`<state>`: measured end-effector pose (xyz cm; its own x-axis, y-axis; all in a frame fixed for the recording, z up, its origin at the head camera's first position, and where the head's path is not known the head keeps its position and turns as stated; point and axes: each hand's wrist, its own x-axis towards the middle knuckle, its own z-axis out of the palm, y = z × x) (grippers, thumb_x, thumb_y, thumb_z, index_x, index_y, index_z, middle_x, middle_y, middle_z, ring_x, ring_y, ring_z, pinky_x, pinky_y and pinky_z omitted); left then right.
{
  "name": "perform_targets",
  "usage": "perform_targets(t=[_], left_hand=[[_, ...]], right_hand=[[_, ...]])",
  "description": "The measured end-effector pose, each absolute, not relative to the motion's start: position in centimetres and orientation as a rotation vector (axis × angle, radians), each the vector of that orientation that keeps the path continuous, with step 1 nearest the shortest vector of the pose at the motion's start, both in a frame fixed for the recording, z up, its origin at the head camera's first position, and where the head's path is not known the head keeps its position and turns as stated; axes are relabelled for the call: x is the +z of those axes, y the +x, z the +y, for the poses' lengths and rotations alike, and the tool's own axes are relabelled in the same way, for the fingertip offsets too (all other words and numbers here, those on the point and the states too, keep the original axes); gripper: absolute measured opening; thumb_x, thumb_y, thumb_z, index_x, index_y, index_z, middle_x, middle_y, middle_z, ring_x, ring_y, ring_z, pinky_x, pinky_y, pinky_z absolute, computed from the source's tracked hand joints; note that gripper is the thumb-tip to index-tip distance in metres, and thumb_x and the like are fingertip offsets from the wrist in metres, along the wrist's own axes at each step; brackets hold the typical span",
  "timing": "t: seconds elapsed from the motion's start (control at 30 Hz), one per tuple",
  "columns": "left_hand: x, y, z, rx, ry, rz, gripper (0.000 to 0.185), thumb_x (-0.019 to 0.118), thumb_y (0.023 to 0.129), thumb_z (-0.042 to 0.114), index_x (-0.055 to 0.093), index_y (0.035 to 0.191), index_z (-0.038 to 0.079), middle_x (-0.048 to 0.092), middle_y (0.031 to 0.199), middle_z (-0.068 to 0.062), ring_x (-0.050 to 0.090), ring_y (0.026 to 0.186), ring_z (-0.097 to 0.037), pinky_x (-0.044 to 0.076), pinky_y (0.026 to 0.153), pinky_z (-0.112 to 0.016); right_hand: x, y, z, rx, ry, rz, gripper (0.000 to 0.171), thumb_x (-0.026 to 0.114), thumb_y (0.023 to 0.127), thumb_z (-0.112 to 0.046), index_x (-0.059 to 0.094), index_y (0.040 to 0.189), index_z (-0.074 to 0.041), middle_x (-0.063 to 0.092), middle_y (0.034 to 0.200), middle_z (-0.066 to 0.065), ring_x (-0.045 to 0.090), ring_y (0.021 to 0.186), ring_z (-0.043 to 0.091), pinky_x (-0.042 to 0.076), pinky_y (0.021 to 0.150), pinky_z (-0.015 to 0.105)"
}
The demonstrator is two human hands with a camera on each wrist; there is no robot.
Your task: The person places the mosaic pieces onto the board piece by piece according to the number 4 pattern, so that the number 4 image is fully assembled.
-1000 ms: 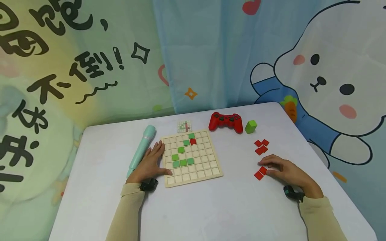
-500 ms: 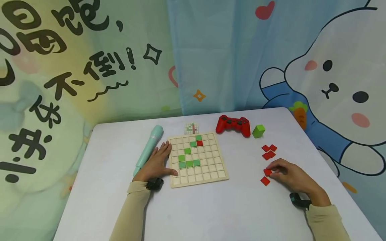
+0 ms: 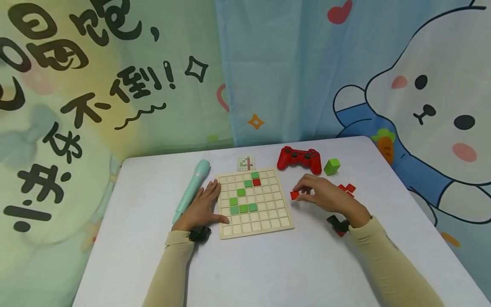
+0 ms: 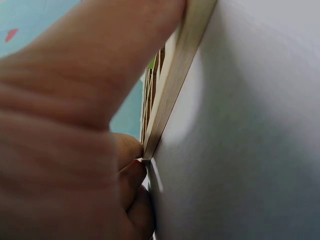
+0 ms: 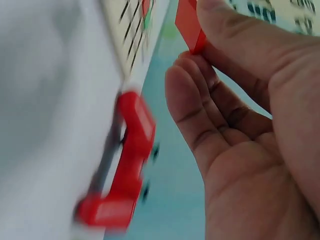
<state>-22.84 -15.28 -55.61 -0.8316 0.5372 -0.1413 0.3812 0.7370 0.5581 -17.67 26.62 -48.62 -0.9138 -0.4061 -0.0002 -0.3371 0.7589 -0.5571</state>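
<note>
Red tile (image 3: 294, 195) pinched, seemingly at right hand (image 3: 326, 197) fingertips, beside board (image 3: 285, 200)

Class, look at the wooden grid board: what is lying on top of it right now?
On the wooden grid board lie six green tiles and one red tile. The left hand rests against its left edge. The remaining squares look bare; the right hand pinches another red tile beside it.

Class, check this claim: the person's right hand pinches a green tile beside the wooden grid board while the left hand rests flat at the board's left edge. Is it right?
Not quite. The tile pinched by the right hand is red, not green; the head view and the right wrist view both show it. The rest stands: the left hand rests flat at the left edge of the wooden grid board.
</note>
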Motion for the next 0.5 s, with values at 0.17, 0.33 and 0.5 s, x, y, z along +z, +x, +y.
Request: perform_targets(t=[0.17, 0.33, 0.5], left_hand=[[-55.7, -22.9, -15.1, 0.739, 0.725, 2.642, 0.13, 0.091, 0.079, 0.057, 0.015, 0.171, 0.005, 0.005, 0.182, -0.012, 0.004, 0.17, -0.033, 0.004, 0.139, -0.057], [-55.7, -23.0, -15.1, 0.733, 0.724, 2.65, 0.131, 0.091, 0.078, 0.056, 0.015, 0.171, 0.005, 0.006, 0.182, -0.013, 0.005, 0.17, -0.033, 0.005, 0.139, -0.056], [-55.6, -23.0, -15.4, 0.728, 0.708, 2.654, 0.133, 0.092, 0.077, 0.056, 0.013, 0.171, 0.006, 0.005, 0.182, -0.011, 0.003, 0.17, -0.03, 0.002, 0.14, -0.054]], right_hand=[[-49.4, -20.8, 22.1, -0.839, -0.721, 2.75, 0.024, 0.081, 0.096, -0.021, 0.077, 0.118, -0.016, 0.07, 0.116, 0.0, 0.061, 0.098, 0.012, 0.057, 0.081, 0.024], [-50.8, -22.9, 19.3, -0.848, -0.788, 2.722, 0.019, 0.08, 0.097, -0.019, 0.077, 0.114, -0.012, 0.069, 0.116, 0.003, 0.062, 0.095, 0.013, 0.057, 0.083, 0.028], [-51.8, -24.3, 17.7, -0.794, -0.774, 2.739, 0.017, 0.079, 0.098, -0.019, 0.075, 0.112, -0.011, 0.069, 0.114, 0.004, 0.061, 0.099, 0.014, 0.058, 0.087, 0.031]])
